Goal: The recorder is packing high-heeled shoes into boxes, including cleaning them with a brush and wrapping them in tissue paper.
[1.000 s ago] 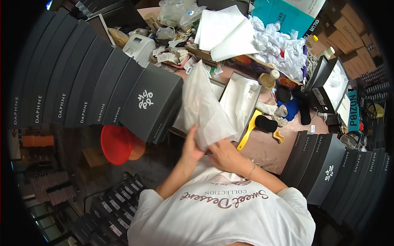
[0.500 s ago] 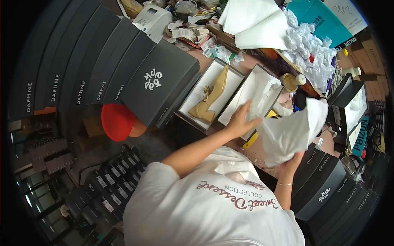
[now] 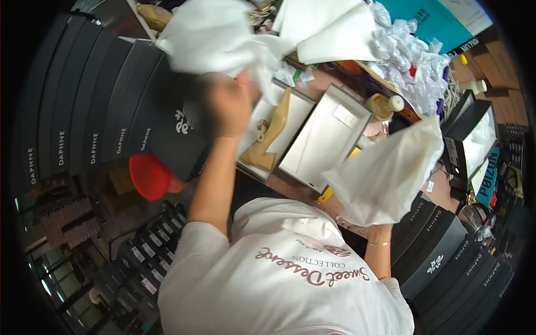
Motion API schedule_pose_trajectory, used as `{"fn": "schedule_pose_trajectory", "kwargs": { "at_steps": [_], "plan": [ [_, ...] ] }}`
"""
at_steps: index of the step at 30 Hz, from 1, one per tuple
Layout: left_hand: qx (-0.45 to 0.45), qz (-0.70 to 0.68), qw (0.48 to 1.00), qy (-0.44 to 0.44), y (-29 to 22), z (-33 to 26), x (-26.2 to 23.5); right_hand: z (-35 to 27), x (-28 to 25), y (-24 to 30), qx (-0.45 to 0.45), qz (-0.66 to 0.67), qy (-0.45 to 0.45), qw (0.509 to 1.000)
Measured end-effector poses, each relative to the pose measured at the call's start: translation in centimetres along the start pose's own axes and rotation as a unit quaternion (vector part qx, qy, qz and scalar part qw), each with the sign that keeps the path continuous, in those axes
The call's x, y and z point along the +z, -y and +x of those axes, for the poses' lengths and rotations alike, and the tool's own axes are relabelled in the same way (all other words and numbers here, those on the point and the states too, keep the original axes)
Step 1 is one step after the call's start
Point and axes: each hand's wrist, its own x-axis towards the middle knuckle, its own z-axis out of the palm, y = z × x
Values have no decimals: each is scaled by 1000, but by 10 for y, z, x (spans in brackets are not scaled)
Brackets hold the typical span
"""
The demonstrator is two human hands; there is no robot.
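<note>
My left hand [image 3: 231, 106], smeared by motion, is raised over the dark shoe boxes at the left. Its fingers meet a blurred white tissue paper sheet [image 3: 212, 39] that billows above them. My right hand [image 3: 381, 230] is mostly hidden behind a white paper sheet [image 3: 385, 173], which it holds up near the table's front edge. Between the hands, a tan heeled shoe [image 3: 273, 131] lies on its side in an open shoe box [image 3: 301, 106]. Beside it sits a second open box [image 3: 328, 134], its white inside showing a small label.
Dark shoe boxes [image 3: 84, 95] stand in a row at the left, with more [image 3: 430, 251] at the right. A jar [image 3: 382, 106], crumpled white plastic [image 3: 399, 44] and a teal box [image 3: 424, 19] crowd the back. A red stool-like object [image 3: 149, 176] is below left.
My left hand has swung up and left from the second box, with tissue paper. That box's inside now shows. My right hand still holds its sheet, shifted slightly left.
</note>
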Motion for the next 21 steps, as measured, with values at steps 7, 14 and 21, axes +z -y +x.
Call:
{"fn": "schedule_pose_trajectory", "kwargs": {
  "at_steps": [7,14,21],
  "plan": [
    [-25,30,993,109,-3,-25,-11,54,62,-119,105,-220,150,958],
    [-264,9,956,124,-1,-93,-50,74,45,-160,-92,-572,50,813],
    [-7,48,862,504,-59,-158,-35,83,58,-144,56,-493,-2,868]
  ]
}}
